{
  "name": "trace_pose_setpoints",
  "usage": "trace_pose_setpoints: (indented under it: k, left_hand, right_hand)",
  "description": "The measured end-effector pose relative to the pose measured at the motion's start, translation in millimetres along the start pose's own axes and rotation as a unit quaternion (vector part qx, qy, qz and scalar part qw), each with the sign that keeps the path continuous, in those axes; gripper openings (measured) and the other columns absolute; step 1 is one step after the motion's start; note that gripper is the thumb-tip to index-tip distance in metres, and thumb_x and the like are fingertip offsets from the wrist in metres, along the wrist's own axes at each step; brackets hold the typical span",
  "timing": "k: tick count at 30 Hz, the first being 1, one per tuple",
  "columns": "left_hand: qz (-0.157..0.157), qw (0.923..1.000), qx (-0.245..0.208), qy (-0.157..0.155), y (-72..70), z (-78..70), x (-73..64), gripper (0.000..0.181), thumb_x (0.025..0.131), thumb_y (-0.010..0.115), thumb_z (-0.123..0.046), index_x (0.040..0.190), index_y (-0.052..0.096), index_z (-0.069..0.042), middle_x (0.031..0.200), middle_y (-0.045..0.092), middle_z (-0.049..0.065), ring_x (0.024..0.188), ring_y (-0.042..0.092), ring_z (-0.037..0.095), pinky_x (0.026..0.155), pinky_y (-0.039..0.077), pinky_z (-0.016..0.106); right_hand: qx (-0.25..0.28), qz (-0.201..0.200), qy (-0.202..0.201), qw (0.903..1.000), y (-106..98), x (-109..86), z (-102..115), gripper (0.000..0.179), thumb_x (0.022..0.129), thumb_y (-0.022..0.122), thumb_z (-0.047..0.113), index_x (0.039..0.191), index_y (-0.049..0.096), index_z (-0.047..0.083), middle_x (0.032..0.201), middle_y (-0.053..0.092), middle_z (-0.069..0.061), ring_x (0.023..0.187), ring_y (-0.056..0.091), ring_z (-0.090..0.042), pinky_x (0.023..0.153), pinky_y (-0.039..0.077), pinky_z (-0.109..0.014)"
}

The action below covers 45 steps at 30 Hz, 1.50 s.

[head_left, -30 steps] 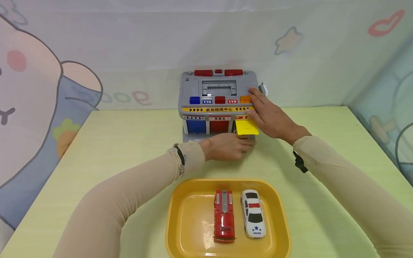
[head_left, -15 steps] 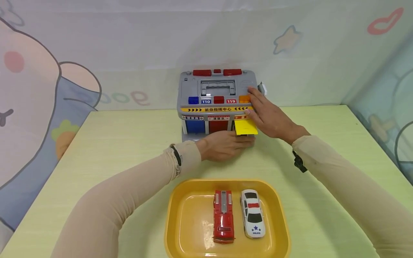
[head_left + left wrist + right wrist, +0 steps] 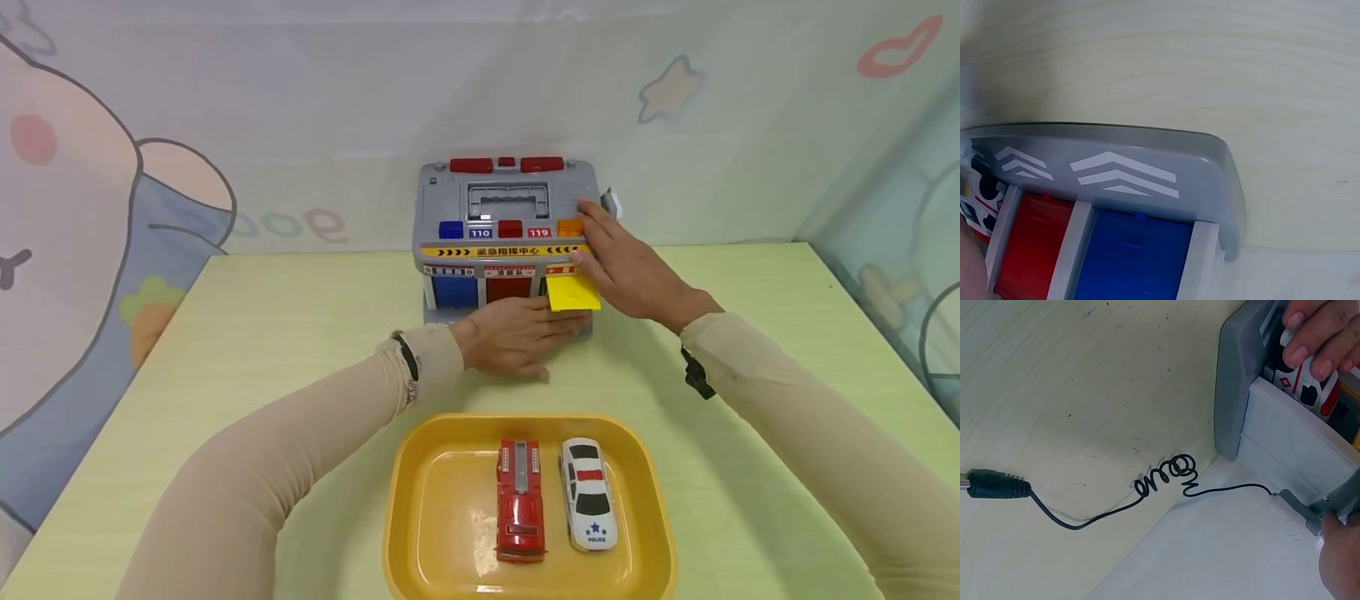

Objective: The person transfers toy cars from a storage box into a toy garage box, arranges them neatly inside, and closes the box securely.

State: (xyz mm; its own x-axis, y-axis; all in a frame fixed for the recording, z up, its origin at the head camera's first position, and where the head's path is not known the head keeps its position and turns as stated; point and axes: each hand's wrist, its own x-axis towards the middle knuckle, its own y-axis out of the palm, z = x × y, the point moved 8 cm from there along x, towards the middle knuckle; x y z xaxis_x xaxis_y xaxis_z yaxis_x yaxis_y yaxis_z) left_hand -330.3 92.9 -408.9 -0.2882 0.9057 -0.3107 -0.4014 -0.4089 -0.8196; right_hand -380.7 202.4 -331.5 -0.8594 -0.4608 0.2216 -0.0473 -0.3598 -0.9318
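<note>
A grey toy emergency station [image 3: 442, 196] stands against the back wall, its blue door and red door down and its yellow door [image 3: 573, 293] raised. My left hand [image 3: 510, 337] reaches in front of it, fingers extended under the yellow door. In the right wrist view the left hand's fingertips [image 3: 1300, 356] press on a white toy vehicle [image 3: 1310, 394] with red and black markings, partway inside the bay. Its end also shows in the left wrist view, mostly cut off. My right hand [image 3: 633, 271] rests on the roof's right front corner, fingers outstretched, beside the orange button [image 3: 569, 227].
A yellow tray [image 3: 442, 425] sits nearest me, holding a red toy fire truck [image 3: 520, 500] and a white toy police car [image 3: 588, 496]. From the station's right side, a dark coiled cord [image 3: 1179, 465] runs from a grey handset-like piece [image 3: 1297, 509] to a dark plug-shaped end [image 3: 997, 484].
My left hand has shifted slightly left; its fingers have straightened and spread, with the thumb now apart from them. The right hand stays on the roof.
</note>
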Motion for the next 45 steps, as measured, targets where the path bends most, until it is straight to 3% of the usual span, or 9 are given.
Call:
trace_pose_setpoints:
  k: [8,17,45]
  left_hand:
    - [0.004,1.0,0.006,-0.005,0.7,2.1,1.0,0.078,0.102,0.016,-0.064,0.161,0.009,-0.013,0.17,0.001,0.002,0.157,0.004,0.018,0.128,0.001,0.039]
    - [0.035,0.9986,0.003,-0.039,6.5,13.3,0.9,0.078,0.102,0.02,-0.064,0.161,0.013,-0.014,0.169,0.011,0.003,0.157,0.008,0.022,0.128,0.001,0.041]
    - [0.033,0.9983,0.028,-0.04,9.4,12.6,4.5,0.074,0.104,0.019,-0.061,0.161,0.017,-0.014,0.168,0.017,0.004,0.157,0.013,0.022,0.128,0.005,0.04]
  right_hand:
    - [0.008,0.006,0.003,0.9999,0,1.7,0,0.068,0.108,0.033,0.042,0.16,0.013,0.002,0.17,0.005,-0.01,0.154,0.017,-0.034,0.124,0.023,-0.05]
    - [0.011,0.007,0.006,0.9999,0,2.0,1,0.069,0.108,0.034,0.041,0.159,0.012,0.001,0.17,0.004,-0.011,0.154,0.018,-0.035,0.124,0.024,-0.051]
    - [0.011,0.005,0.012,0.9999,0,0.6,-2,0.068,0.108,0.033,0.041,0.16,0.012,0.003,0.17,0.003,-0.009,0.155,0.016,-0.034,0.125,0.022,-0.05]
